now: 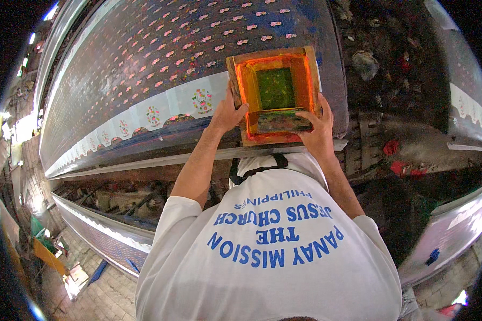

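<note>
My left hand [229,113] is closed around the left side of a wooden screen printing frame [245,134], whose inner walls are smeared orange. Inside the frame is a dark green mesh [276,88]. Across its near end lies a squeegee [281,122], stained dark. My right hand [318,125] grips the frame's right side with its fingers, while its thumb reaches inward onto the squeegee. Under the frame is the end of a row of white printed pieces [202,99] along the near edge of a long dark table [171,128].
Rows of small pink and white prints [187,51] cover the table's far part. To the right, a dark cluttered floor holds a crumpled plastic bag [365,65] and red scraps [391,147]. Another long table [99,230] stands behind at lower left, and a pale one [450,235] at lower right.
</note>
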The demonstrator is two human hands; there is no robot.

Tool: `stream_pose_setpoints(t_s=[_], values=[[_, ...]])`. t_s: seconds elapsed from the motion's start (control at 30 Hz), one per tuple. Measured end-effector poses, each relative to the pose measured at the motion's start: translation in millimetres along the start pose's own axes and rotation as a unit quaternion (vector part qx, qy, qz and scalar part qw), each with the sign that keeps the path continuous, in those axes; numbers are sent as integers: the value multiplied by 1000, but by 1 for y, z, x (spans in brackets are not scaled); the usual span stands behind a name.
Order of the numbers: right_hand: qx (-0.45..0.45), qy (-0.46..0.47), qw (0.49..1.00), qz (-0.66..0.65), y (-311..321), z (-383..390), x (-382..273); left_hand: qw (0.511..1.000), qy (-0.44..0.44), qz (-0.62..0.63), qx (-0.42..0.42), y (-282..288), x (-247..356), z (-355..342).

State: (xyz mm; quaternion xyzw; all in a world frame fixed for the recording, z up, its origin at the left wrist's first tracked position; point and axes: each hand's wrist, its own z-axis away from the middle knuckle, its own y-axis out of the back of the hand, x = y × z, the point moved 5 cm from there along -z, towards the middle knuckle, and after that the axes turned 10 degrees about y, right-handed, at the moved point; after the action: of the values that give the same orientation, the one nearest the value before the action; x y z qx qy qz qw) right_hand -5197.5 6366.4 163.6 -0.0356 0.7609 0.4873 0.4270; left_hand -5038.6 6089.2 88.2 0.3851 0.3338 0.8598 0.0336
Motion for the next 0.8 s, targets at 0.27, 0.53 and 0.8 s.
stream_pose_setpoints(t_s=[0.27, 0.53, 0.8], values=[[-36, -6, 980, -197, -18, -15, -11, 998, 3, -19, 61, 66, 4, 31], [-131, 150, 954, -224, -94, -28, -117, 946, 67, -95, 303, 129, -96, 191], [-303, 282, 872, -262, -167, 22, -227, 884, 278, 61, 370, 90, -187, 385]])
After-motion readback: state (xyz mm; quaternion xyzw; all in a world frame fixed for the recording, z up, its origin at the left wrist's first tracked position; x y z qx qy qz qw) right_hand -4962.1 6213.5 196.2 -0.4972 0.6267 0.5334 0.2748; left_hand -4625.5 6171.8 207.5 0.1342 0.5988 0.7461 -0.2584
